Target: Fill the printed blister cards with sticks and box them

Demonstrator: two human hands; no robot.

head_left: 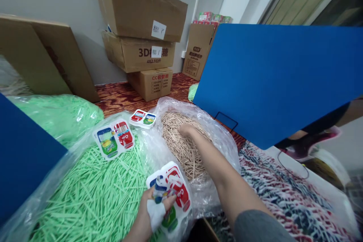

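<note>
The left hand (147, 211) pinched light, stiff printed packets (171, 191) near their lower edge, while the right hand (187, 130), fingers buried, dug into loose, brittle-looking wooden sticks (181, 147).

Left hand (150, 208) clenched, right hand (187, 129) outstretched, its fingers seemingly curled down.

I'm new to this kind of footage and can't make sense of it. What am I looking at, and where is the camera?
There is no machine here: a person wears a camera on the head, looking down at their own two hands. The left hand holds a printed plastic packet. The right hand reaches into a clear bag of tan wooden sticks. Beside it lies a bag of green sticks with two more packets on top. Cardboard boxes stand behind, and a blue board stands to the right.
</note>
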